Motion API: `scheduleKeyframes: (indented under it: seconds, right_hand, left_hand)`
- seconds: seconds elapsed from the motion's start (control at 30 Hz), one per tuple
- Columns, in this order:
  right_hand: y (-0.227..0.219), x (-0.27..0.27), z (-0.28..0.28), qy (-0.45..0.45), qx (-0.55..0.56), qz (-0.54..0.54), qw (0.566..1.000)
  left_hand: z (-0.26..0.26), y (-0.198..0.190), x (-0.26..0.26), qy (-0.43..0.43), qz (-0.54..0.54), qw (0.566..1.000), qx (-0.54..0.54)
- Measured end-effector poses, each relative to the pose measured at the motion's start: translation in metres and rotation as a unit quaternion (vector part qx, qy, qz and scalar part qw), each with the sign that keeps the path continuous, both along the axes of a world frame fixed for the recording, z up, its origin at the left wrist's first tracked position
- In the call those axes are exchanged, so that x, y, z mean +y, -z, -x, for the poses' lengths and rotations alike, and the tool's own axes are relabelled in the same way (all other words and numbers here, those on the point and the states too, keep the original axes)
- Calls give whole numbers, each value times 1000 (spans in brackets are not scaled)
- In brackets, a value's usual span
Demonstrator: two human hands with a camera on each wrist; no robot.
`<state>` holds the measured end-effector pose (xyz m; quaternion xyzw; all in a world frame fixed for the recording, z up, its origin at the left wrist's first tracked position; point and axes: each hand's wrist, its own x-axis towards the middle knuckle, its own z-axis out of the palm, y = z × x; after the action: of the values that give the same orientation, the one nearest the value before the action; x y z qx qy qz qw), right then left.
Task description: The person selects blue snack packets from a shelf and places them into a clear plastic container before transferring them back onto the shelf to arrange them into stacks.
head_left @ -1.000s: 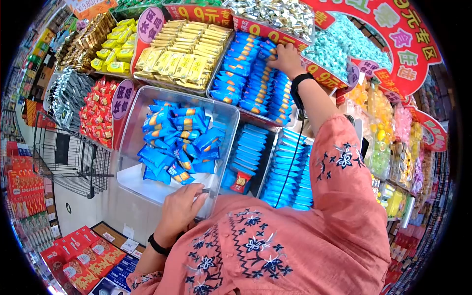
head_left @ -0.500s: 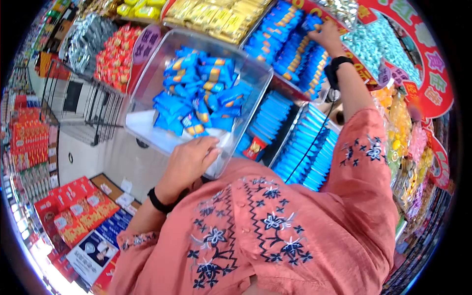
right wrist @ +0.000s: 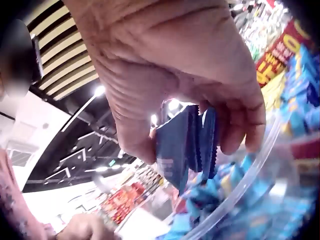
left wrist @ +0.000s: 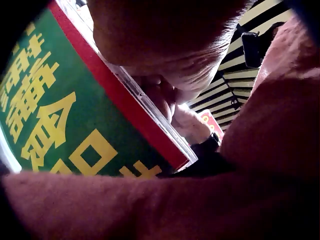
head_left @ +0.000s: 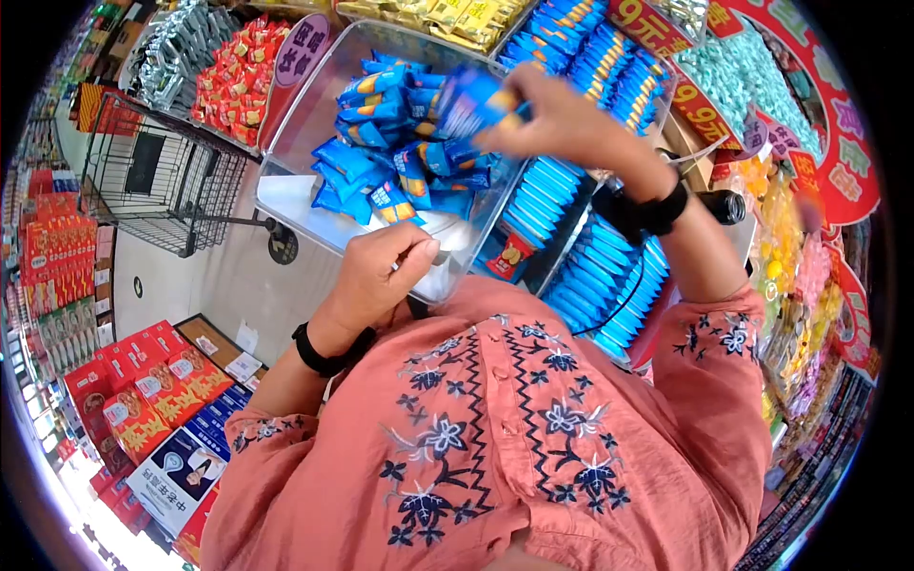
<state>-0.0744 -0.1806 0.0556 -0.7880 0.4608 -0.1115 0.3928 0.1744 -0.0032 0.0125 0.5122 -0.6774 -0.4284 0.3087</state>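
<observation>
A clear plastic bin (head_left: 286, 228) holds a loose pile of blue snack packets (head_left: 357, 167). Over its right side, my right hand (head_left: 557, 119) grips a few blue packets (head_left: 476, 103), blurred in the head view. The right wrist view shows these packets (right wrist: 180, 145) upright side by side, pinched between thumb and fingers of the right hand (right wrist: 185, 65). My left hand (head_left: 386, 266) holds the near rim of the bin at its corner. In the left wrist view, the left hand (left wrist: 165, 45) curls over the rim beside a green label (left wrist: 65, 110) with yellow characters.
Rows of blue packets (head_left: 609, 71) fill a compartment behind on the right, with lighter blue packets (head_left: 586, 271) nearer me. Red packets (head_left: 243, 76) lie at the left. A wire shopping cart (head_left: 157, 176) stands left of the bin. A dark bottle (head_left: 724, 206) is right of my right wrist.
My right hand has come from the far blue rows back to the bin, bringing blue packets. The left hand has stayed at the near rim, its fingers now more curled. The head view has shifted.
</observation>
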Motion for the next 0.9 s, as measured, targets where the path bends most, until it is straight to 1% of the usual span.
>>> scheduleKeyframes:
  seconds: [0.03, 0.07, 0.1, 0.13, 0.2, 0.23, 0.3, 0.37, 0.4, 0.47, 0.5, 0.53, 0.57, 0.6, 0.67, 0.73, 0.8, 0.87, 0.9]
  right_hand:
    - [0, 13, -17, -62, -15, -20, 998]
    - [29, 25, -27, -95, -33, 53, 994]
    - [42, 37, -37, -107, -40, 61, 992]
    - [40, 50, -47, -102, 5, 67, 992]
    - [41, 61, -61, -131, 57, 26, 989]
    - [43, 66, -65, -147, 64, 29, 987]
    - [54, 76, -71, -181, 80, 35, 980]
    - [72, 87, -75, -193, 52, 47, 979]
    - [72, 87, -74, -195, 42, 59, 978]
    - [52, 83, -76, -233, 120, 25, 965]
    - [40, 78, -74, -249, 144, 15, 958]
    - [41, 72, -66, -241, 63, 64, 966]
    - [40, 63, -57, -227, 55, 67, 970]
    - [29, 53, -51, -215, 46, 67, 973]
    - [10, 18, -32, -140, 10, 6, 990]
    - [-1, -18, -1, -39, -68, 50, 996]
    - [10, -65, 36, 40, -51, 139, 988]
    - [30, -100, 71, 112, -16, 169, 979]
    - [40, -110, 84, 120, 5, 152, 981]
  left_hand:
    - [-2, -1, 1, -10, -11, 1000, 14]
    - [-4, -1, 1, -14, -7, 1000, 18]
    - [-5, 1, 2, -18, -4, 1000, 22]
    - [-6, 1, 3, -23, -1, 999, 27]
    - [-2, 1, 3, -32, -1, 998, 48]
    - [-1, 0, 2, -37, -1, 998, 59]
    - [-2, 3, 3, -30, 3, 998, 46]
    - [-1, 4, 1, -19, 21, 999, 24]
    - [-2, 4, 0, -11, 40, 999, 10]
    - [-3, 6, -1, 0, 53, 999, 4]
    - [0, 0, -1, -9, 27, 999, 21]
    - [2, -4, -1, -18, -2, 999, 36]
    - [1, -3, -2, -21, -11, 999, 47]
    - [-1, -2, -2, -25, -24, 998, 58]
    - [-2, 2, -3, -24, -41, 996, 71]
    - [-2, 6, -2, -12, -52, 996, 75]
    - [-2, 4, -3, 13, -91, 994, 57]
    - [-3, 0, -12, 53, -108, 992, 26]
    - [-2, -5, -14, 63, -122, 990, 10]
